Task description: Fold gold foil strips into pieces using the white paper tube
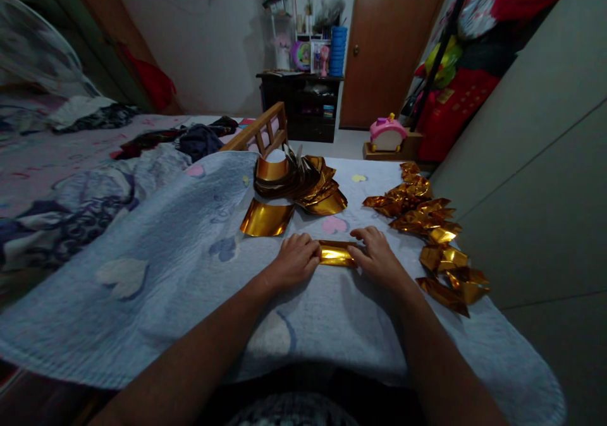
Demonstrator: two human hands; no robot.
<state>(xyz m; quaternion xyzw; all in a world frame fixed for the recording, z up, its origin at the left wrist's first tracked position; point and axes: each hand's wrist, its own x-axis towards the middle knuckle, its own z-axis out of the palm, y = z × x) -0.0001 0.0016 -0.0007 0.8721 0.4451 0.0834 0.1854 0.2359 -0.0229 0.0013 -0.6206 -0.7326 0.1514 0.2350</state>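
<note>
A small folded strip of gold foil paper [336, 253] lies on a light blue blanket [190, 274] in front of me. My left hand [294, 260] presses its left end with curled fingers. My right hand [377, 256] pinches and presses its right end. Just beyond my left hand lies a single flat gold sheet [266, 218]. Behind that sits a stack of curled gold sheets [298, 184]. To the right of my right hand runs a row of several folded gold pieces [434, 236].
A bed with rumpled bedding and clothes [85, 173] fills the left. A wooden rail [258, 132] stands behind the blanket. A grey wall or cabinet [531, 179] closes the right side. A dark shelf unit [301, 103], a door and a pink toy [387, 132] stand at the back.
</note>
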